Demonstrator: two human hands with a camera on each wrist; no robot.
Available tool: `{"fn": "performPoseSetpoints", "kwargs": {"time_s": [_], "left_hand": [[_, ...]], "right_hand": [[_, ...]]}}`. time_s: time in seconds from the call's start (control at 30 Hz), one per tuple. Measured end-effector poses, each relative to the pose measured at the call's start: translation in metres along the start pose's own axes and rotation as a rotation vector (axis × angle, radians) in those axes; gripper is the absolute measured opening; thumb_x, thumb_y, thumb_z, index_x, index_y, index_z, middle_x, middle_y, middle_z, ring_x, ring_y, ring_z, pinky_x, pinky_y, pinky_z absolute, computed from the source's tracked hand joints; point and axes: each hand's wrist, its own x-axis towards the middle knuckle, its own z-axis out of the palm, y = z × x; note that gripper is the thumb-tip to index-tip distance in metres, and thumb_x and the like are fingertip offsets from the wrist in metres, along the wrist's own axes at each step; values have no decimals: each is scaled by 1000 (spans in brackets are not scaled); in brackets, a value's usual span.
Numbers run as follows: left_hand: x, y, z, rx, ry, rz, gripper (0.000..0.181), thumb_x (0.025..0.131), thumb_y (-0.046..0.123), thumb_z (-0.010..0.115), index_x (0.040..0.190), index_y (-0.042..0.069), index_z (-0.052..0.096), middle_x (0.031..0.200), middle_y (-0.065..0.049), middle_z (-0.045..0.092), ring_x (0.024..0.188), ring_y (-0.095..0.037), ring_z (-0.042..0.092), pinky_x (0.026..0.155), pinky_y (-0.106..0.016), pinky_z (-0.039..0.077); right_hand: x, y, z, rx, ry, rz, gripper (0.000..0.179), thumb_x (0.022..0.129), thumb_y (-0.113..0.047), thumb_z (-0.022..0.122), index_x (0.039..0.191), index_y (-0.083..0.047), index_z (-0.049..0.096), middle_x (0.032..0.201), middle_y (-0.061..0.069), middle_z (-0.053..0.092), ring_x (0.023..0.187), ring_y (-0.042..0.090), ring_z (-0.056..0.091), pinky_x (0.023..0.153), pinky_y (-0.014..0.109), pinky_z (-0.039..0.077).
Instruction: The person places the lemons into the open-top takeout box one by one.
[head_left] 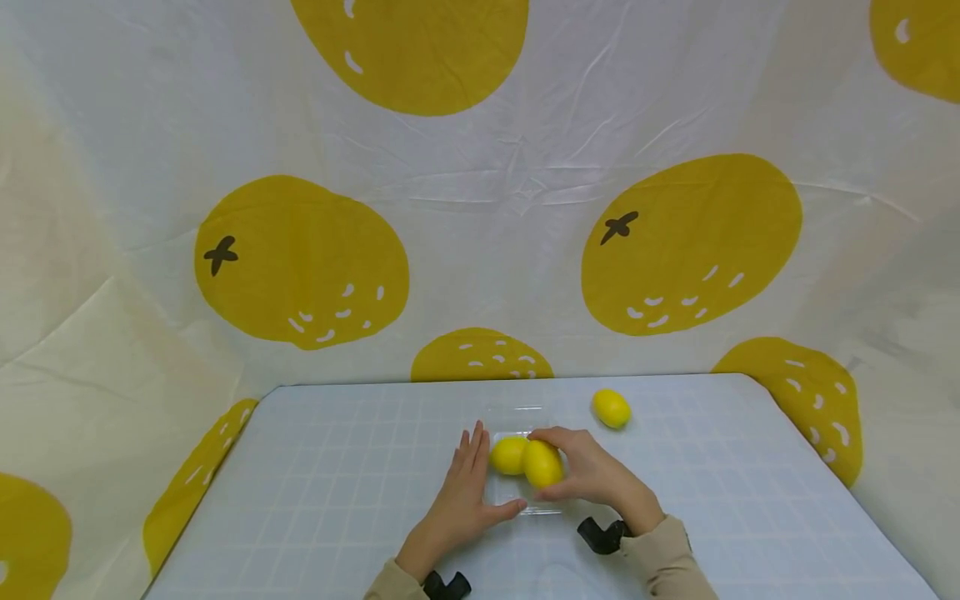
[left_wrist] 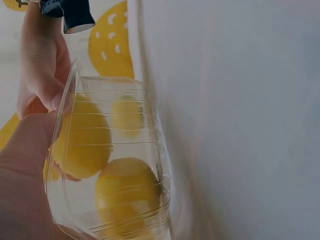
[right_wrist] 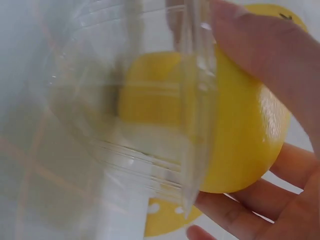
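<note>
A clear plastic container (head_left: 542,510) stands on the table between the two hands. One lemon (head_left: 507,457) lies inside it, also visible through the clear wall in the left wrist view. My right hand (head_left: 600,473) grips a second lemon (head_left: 543,464) between thumb and fingers at the container's right part. In the right wrist view this lemon (right_wrist: 245,130) is partly behind the container's rim (right_wrist: 197,110). My left hand (head_left: 463,493) lies along the container's left side, fingers straight and thumb spread toward its near edge.
Another lemon (head_left: 611,408) sits on the table farther back, right of the container. The table (head_left: 337,475) has a pale checked cover. Behind it hangs a white cloth (head_left: 487,250) printed with big yellow fruit. Black devices (head_left: 600,535) are worn at both wrists.
</note>
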Motion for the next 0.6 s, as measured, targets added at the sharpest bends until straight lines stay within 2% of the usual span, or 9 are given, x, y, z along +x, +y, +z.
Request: {"fn": "performPoseSetpoints", "kwargs": {"time_s": [0.13,0.27,0.43,0.6], "left_hand": [[0,0,0,-6,0,2,117,82,75,59,158,2,11,167,-8,-6,151,-35,-3,119,-55,9],[1,-1,2,-6,3,4,117,82,75,59,159,3,10,167,-9,-4,151,-35,-3,119,-55,9],[2,-1,3,-3,6,-2,117,81,75,60,159,5,8,167,-8,-5,151,-34,-3,119,-55,9],[2,-1,2,2,8,-4,118,81,76,59,159,5,8,167,-6,-7,151,-35,-3,119,-56,10]], "right_hand": [[3,1,10,-146,46,2,76,66,-37,91,130,-7,62,127,6,66,115,27,60,100,53,41],[6,3,21,-244,85,7,77,62,-35,93,128,-8,64,123,7,67,111,27,60,100,54,37],[7,1,28,-291,107,16,76,61,-34,94,126,-7,64,120,8,67,109,28,60,103,57,34],[9,-2,31,-310,87,57,77,62,-36,93,127,-8,63,121,8,66,111,28,58,105,56,32]]}}
